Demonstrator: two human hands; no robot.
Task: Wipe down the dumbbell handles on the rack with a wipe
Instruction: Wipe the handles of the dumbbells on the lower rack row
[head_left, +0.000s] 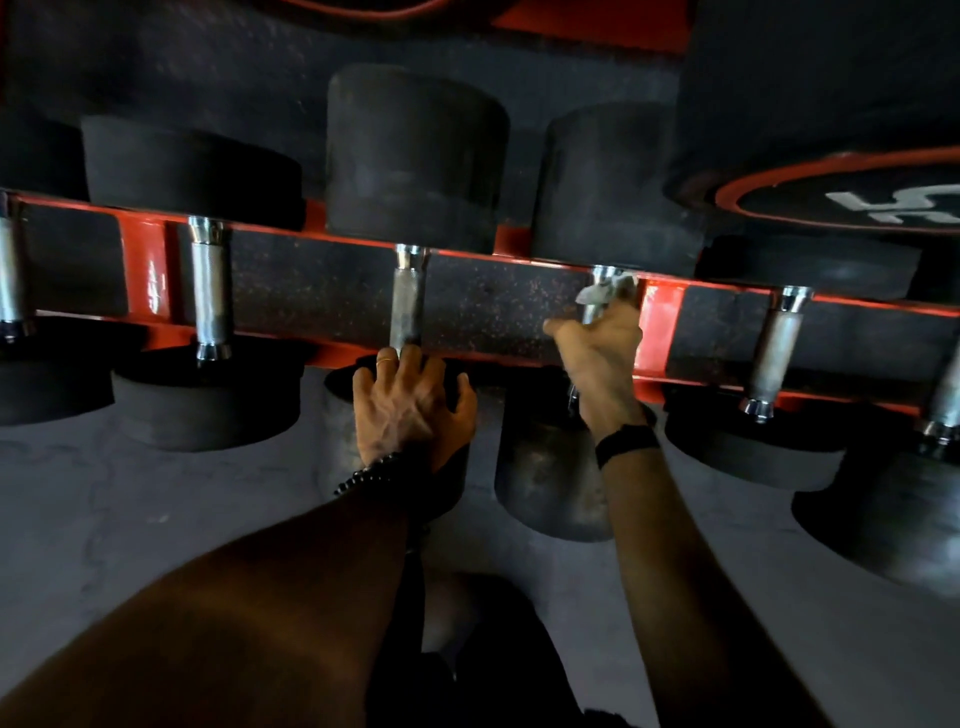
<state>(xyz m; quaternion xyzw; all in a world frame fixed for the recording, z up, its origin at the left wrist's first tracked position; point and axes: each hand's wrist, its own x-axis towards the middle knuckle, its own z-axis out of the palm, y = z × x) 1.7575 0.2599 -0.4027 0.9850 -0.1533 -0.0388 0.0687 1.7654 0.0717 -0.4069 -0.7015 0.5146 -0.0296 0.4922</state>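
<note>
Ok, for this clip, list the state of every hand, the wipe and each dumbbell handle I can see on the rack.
Right hand: grips the wipe around a handle.
Wipe: crumpled, bunched at the far end of that handle.
Handle being wiped: mostly covered by hand and wipe.
Left hand: fingers spread, rests on the near head of the next dumbbell.
Middle handle: bare, untouched.
Left handle: bare, on the rack.
Right handle: bare, on the rack.

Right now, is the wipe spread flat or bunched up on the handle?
Bunched. The wipe shows as a crumpled wad at the far end of the dumbbell handle, which the right hand grips.
</note>
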